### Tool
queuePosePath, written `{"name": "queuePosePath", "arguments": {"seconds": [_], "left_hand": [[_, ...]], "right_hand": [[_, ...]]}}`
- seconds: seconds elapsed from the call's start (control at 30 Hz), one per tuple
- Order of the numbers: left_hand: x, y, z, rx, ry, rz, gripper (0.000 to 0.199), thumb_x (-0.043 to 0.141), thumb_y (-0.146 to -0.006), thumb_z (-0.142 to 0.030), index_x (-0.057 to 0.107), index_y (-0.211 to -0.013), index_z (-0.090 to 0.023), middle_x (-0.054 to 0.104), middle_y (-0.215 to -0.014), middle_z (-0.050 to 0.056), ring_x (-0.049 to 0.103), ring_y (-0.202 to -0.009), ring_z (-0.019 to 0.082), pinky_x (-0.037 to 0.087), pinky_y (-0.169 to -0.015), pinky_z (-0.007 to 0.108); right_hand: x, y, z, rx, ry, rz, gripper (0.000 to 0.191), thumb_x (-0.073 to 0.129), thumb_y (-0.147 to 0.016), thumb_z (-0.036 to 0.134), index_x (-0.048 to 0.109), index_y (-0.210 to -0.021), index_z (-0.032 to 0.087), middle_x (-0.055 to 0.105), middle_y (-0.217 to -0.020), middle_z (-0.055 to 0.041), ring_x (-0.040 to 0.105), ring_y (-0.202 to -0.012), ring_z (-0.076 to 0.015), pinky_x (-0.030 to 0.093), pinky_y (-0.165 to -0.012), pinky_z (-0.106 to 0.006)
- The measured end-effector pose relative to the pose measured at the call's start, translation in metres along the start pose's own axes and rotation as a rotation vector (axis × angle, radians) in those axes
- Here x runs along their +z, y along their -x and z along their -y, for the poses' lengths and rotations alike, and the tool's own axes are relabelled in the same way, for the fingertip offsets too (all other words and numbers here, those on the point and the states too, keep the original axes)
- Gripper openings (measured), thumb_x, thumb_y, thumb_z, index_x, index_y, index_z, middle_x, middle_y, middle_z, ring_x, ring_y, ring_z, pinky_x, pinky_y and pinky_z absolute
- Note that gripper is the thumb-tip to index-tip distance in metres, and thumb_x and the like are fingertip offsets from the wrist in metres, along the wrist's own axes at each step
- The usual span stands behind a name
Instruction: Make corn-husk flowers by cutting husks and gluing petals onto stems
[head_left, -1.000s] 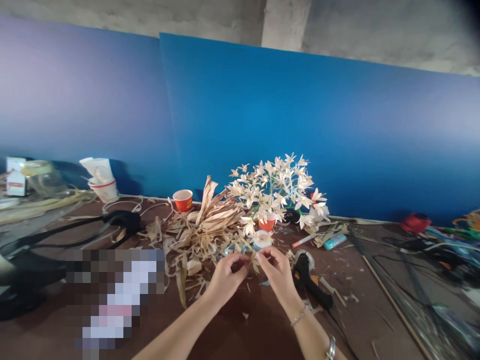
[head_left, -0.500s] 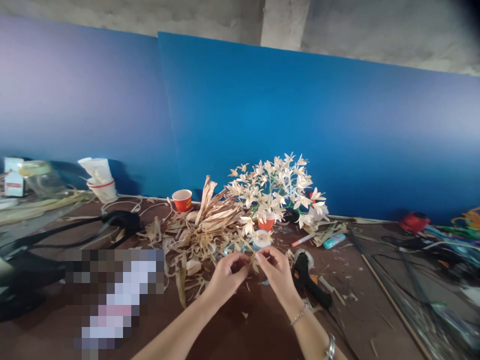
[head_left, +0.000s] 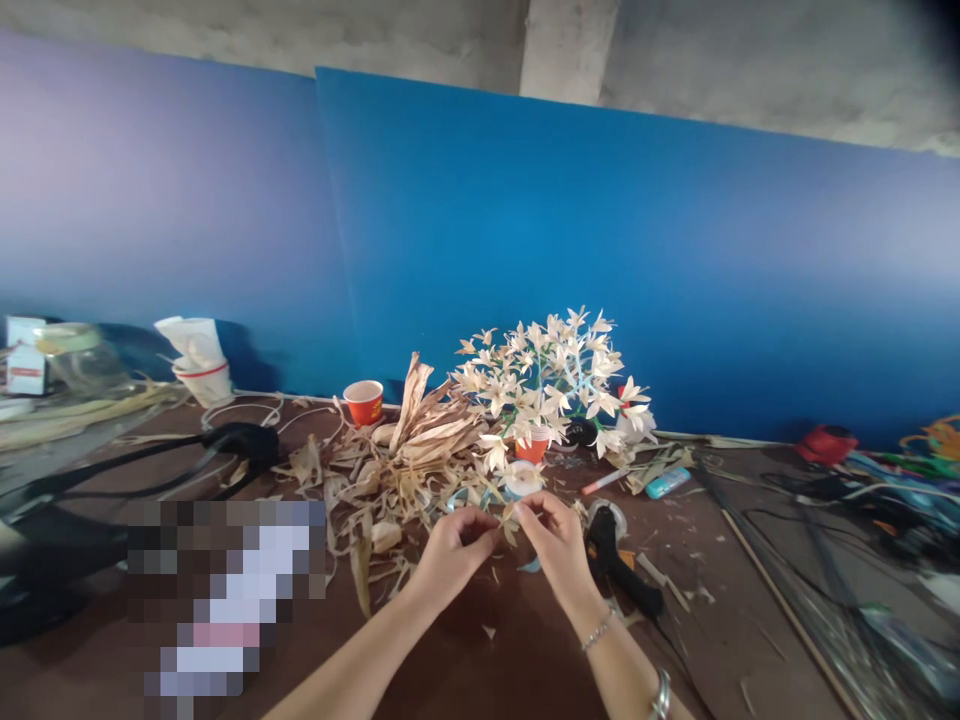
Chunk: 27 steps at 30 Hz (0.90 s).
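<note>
My left hand and my right hand meet over the brown table, fingertips pinched together. Between them is a small pale husk flower, partly covered by the fingers. Just beyond my hands stands a round white-rimmed container. Behind it, a bunch of cream husk flowers rises from an orange-red paper cup. A black glue gun lies close to my right wrist, its cord running toward the front edge.
Dried corn husks and scraps heap left of the flowers. A red paper cup stands behind them. A turquoise object and a red-and-white stick lie to the right. Cables and a red item fill the far right; black straps the left.
Both hands stay nearly in place, still pinching. The small flower between the fingers has turned slightly. Nothing else has visibly moved.
</note>
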<state>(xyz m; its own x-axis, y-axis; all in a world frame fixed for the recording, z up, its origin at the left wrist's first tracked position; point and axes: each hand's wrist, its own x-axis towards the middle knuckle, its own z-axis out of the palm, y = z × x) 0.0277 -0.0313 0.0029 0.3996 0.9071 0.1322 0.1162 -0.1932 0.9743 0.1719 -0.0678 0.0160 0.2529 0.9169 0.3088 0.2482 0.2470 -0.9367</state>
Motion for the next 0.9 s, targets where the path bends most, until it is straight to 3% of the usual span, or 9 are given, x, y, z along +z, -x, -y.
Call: {"name": "queuePosePath", "arguments": {"seconds": [0.1, 0.2, 0.27, 0.37, 0.43, 0.5, 0.6, 0.8, 0.9], "left_hand": [[0.0, -0.001, 0.0, -0.018, -0.015, -0.014, 0.02, 0.058, -0.072, -0.033, 0.064, -0.068, -0.014, 0.064, -0.065, 0.004, 0.056, -0.062, 0.016, 0.042, -0.058, 0.024], [0.0, -0.002, 0.001, -0.069, 0.024, -0.049, 0.021, 0.059, -0.07, -0.035, 0.062, -0.068, -0.014, 0.059, -0.058, 0.001, 0.05, -0.054, 0.013, 0.037, -0.052, 0.022], [0.0, -0.002, 0.0, -0.104, 0.055, -0.079, 0.023, 0.06, -0.068, -0.036, 0.062, -0.067, -0.014, 0.055, -0.055, -0.001, 0.046, -0.051, 0.011, 0.034, -0.05, 0.021], [0.0, -0.002, -0.002, -0.128, 0.073, -0.116, 0.024, 0.06, -0.068, -0.037, 0.062, -0.067, -0.014, 0.053, -0.055, -0.002, 0.044, -0.052, 0.01, 0.033, -0.049, 0.02], [0.0, -0.001, -0.005, -0.123, 0.081, -0.137, 0.023, 0.06, -0.068, -0.037, 0.062, -0.067, -0.014, 0.054, -0.057, -0.002, 0.045, -0.053, 0.011, 0.033, -0.05, 0.02], [0.0, 0.0, -0.007, -0.112, 0.086, -0.148, 0.023, 0.06, -0.067, -0.036, 0.063, -0.066, -0.013, 0.054, -0.057, -0.001, 0.045, -0.053, 0.011, 0.033, -0.049, 0.02], [0.0, 0.0, -0.008, -0.12, 0.097, -0.143, 0.023, 0.06, -0.066, -0.036, 0.062, -0.066, -0.013, 0.051, -0.054, -0.002, 0.043, -0.051, 0.01, 0.031, -0.047, 0.02], [-0.001, 0.0, -0.007, -0.129, 0.142, -0.146, 0.023, 0.06, -0.067, -0.037, 0.06, -0.067, -0.014, 0.05, -0.055, -0.003, 0.041, -0.048, 0.009, 0.031, -0.045, 0.02], [-0.001, -0.001, -0.003, -0.103, 0.172, -0.172, 0.025, 0.061, -0.067, -0.039, 0.06, -0.067, -0.014, 0.053, -0.058, -0.002, 0.046, -0.052, 0.01, 0.034, -0.049, 0.02]], "right_hand": [[-0.006, -0.004, 0.004, -0.033, 0.084, -0.004, 0.022, 0.051, -0.079, 0.033, 0.059, -0.07, 0.015, 0.057, -0.062, -0.0009, 0.051, -0.057, -0.0127, 0.041, -0.053, -0.021], [-0.031, -0.009, 0.013, -0.06, 0.314, -0.043, 0.023, 0.047, -0.08, 0.034, 0.061, -0.084, 0.016, 0.064, -0.075, -0.0051, 0.059, -0.07, -0.017, 0.045, -0.061, -0.024], [-0.055, -0.009, 0.021, 0.031, 0.644, -0.064, 0.02, 0.048, -0.077, 0.03, 0.06, -0.086, 0.017, 0.066, -0.079, -0.0061, 0.061, -0.074, -0.0192, 0.045, -0.066, -0.028], [-0.088, 0.0, 0.027, 0.263, 1.141, -0.067, 0.021, 0.052, -0.071, 0.024, 0.057, -0.089, 0.016, 0.064, -0.091, -0.0132, 0.059, -0.089, -0.0294, 0.043, -0.071, -0.037], [-0.099, 0.011, 0.024, 0.392, 1.305, 0.0, 0.022, 0.053, -0.068, 0.023, 0.056, -0.087, 0.012, 0.062, -0.094, -0.0186, 0.058, -0.093, -0.0344, 0.043, -0.07, -0.039], [-0.1, 0.022, 0.015, 0.45, 1.351, 0.034, 0.025, 0.054, -0.066, 0.019, 0.054, -0.09, 0.012, 0.061, -0.094, -0.0195, 0.057, -0.094, -0.035, 0.042, -0.069, -0.039], [-0.095, 0.033, 0.001, 0.413, 1.354, 0.045, 0.029, 0.052, -0.067, 0.014, 0.051, -0.095, 0.013, 0.062, -0.094, -0.0175, 0.058, -0.093, -0.0331, 0.042, -0.068, -0.038], [-0.096, 0.029, -0.002, 0.181, 1.333, -0.058, 0.026, 0.051, -0.07, 0.017, 0.052, -0.096, 0.017, 0.062, -0.088, -0.0125, 0.059, -0.086, -0.0309, 0.041, -0.066, -0.037], [-0.09, 0.021, 0.007, -0.019, 1.117, -0.067, 0.023, 0.051, -0.071, 0.017, 0.052, -0.095, 0.019, 0.061, -0.084, -0.008, 0.058, -0.078, -0.0247, 0.042, -0.065, -0.032]]}}
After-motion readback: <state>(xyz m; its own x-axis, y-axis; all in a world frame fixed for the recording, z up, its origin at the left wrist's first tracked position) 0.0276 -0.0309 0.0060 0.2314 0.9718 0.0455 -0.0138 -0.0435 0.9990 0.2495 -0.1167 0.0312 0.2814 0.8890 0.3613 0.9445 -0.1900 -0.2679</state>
